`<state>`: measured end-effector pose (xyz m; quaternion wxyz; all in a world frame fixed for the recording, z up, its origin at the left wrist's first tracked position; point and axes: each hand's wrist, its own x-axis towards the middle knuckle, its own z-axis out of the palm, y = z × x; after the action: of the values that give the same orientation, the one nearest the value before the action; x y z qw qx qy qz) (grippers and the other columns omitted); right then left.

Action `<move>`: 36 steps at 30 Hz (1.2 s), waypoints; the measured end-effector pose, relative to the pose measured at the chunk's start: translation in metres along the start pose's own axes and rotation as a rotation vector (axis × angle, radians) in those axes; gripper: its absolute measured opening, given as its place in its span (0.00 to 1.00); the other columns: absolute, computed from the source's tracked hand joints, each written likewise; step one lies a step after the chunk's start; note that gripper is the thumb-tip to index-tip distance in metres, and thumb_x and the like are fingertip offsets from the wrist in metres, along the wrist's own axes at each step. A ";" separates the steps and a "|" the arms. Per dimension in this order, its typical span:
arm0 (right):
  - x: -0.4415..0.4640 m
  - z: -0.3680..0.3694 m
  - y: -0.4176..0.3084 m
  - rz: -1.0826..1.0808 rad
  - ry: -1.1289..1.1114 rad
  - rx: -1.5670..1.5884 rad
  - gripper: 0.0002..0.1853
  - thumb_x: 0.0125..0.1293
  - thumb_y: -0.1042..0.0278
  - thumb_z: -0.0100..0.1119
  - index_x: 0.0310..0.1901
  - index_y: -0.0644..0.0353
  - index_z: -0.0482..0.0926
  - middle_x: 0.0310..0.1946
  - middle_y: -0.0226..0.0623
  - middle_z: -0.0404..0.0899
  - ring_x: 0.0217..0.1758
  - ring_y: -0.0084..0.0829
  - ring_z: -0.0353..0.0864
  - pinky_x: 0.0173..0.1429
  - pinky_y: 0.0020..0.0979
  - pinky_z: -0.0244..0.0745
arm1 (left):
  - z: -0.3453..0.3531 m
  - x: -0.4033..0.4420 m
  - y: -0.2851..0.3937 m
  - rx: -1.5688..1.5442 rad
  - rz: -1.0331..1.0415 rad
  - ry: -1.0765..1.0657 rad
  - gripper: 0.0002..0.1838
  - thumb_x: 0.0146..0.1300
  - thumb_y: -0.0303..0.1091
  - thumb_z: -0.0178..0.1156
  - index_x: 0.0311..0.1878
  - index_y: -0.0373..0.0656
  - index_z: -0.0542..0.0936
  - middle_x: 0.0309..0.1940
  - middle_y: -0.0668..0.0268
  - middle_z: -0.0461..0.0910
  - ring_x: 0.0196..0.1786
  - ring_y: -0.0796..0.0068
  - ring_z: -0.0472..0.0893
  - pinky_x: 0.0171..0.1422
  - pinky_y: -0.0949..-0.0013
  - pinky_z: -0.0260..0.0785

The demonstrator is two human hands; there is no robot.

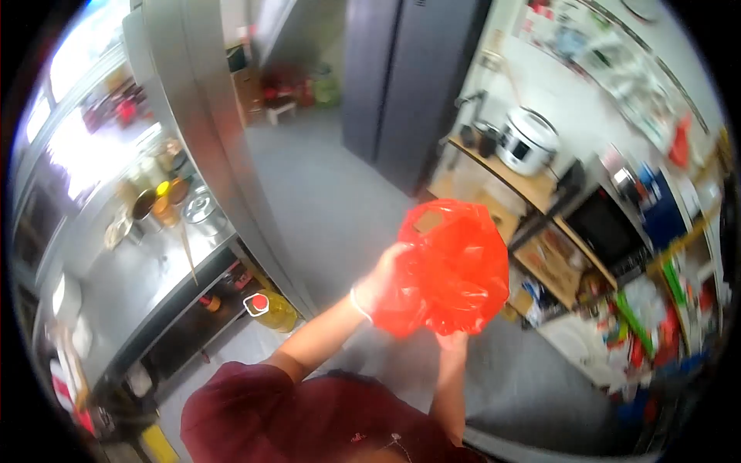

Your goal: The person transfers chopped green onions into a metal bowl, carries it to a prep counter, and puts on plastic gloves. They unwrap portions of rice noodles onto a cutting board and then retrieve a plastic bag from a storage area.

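In front of my chest a thin red plastic bag (pixel 457 262) is puffed out, with a hole in its upper left part. My left hand (pixel 386 279) grips its left side, and red film covers some of the fingers. A white band (pixel 361 305) circles the left wrist. From below, my right hand (pixel 452 340) holds the near edge of the bag, most of its fingers hidden behind the film. What the bag contains, if anything, I cannot make out.
At left, a steel counter (pixel 147 266) carries pots and jars; an oil jug (pixel 272 310) stands on the floor beside it. To the right, shelves hold a white rice cooker (pixel 528 142) and a microwave (pixel 610 225). A dark double-door cabinet (pixel 401 85) stands ahead.
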<state>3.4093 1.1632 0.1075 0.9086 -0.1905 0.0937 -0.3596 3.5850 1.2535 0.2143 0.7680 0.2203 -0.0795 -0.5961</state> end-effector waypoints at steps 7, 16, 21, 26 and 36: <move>0.183 -0.008 -0.012 0.214 -0.120 -0.691 0.23 0.64 0.70 0.47 0.60 0.62 0.59 0.55 0.44 0.68 0.56 0.40 0.72 0.53 0.47 0.74 | -0.024 0.043 0.137 0.209 0.605 0.097 0.16 0.58 0.33 0.55 0.51 0.43 0.71 0.43 0.66 0.74 0.46 0.74 0.74 0.53 0.69 0.68; 0.410 0.092 0.109 0.223 -0.273 -0.890 0.15 0.65 0.67 0.48 0.52 0.62 0.70 0.45 0.37 0.76 0.43 0.29 0.78 0.34 0.34 0.81 | -0.065 0.184 0.310 0.379 0.922 0.127 0.13 0.55 0.34 0.57 0.44 0.42 0.73 0.41 0.66 0.76 0.46 0.71 0.75 0.53 0.68 0.67; 0.552 0.106 0.138 0.212 -0.272 -1.012 0.14 0.62 0.73 0.46 0.49 0.60 0.71 0.40 0.38 0.78 0.36 0.28 0.80 0.32 0.31 0.80 | -0.070 0.164 0.396 0.202 1.274 0.204 0.14 0.55 0.34 0.56 0.44 0.39 0.74 0.40 0.65 0.76 0.47 0.70 0.75 0.56 0.68 0.65; 0.687 0.151 0.148 -0.006 -0.209 -0.926 0.10 0.62 0.74 0.46 0.44 0.62 0.71 0.36 0.37 0.78 0.32 0.27 0.79 0.29 0.28 0.78 | -0.155 0.120 0.437 0.457 1.347 0.315 0.14 0.48 0.38 0.58 0.36 0.40 0.74 0.40 0.62 0.74 0.49 0.61 0.71 0.65 0.59 0.53; 0.882 0.289 0.246 0.028 -0.696 -0.730 0.07 0.66 0.75 0.45 0.43 0.62 0.72 0.38 0.33 0.74 0.39 0.23 0.74 0.45 0.24 0.70 | -0.310 0.216 0.508 0.757 0.685 0.897 0.28 0.68 0.55 0.37 0.64 0.48 0.64 0.57 0.64 0.70 0.56 0.72 0.71 0.58 0.66 0.60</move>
<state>4.2886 0.8005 0.2391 0.7648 -0.6032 -0.0925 -0.2065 4.2115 1.2214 0.1280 0.7420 0.6623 -0.0216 -0.1013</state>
